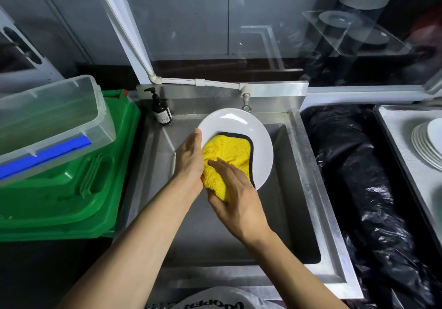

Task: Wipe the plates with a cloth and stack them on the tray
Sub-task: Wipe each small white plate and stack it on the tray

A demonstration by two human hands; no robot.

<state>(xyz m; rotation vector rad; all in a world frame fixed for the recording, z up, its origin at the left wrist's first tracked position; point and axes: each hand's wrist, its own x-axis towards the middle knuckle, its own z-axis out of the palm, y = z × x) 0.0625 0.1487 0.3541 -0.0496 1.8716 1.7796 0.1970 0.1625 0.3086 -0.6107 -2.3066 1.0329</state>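
Over the steel sink (308, 189) I hold a white plate (239, 123), tilted toward me. My left hand (190, 160) grips the plate by its left rim, thumb on the edge. A yellow cloth (226, 150) with a dark border lies on the plate's face. My right hand (235, 193) grips the lower part of the cloth and presses it against the plate. At the far right, a stack of white plates (424, 143) rests on a tray (397, 126).
A brown pump bottle (161, 111) stands at the sink's back left corner, below a tap (246, 104). A green crate (71, 193) with a clear plastic box (52, 119) on it sits left. A black bin bag (363, 177) lies between sink and tray.
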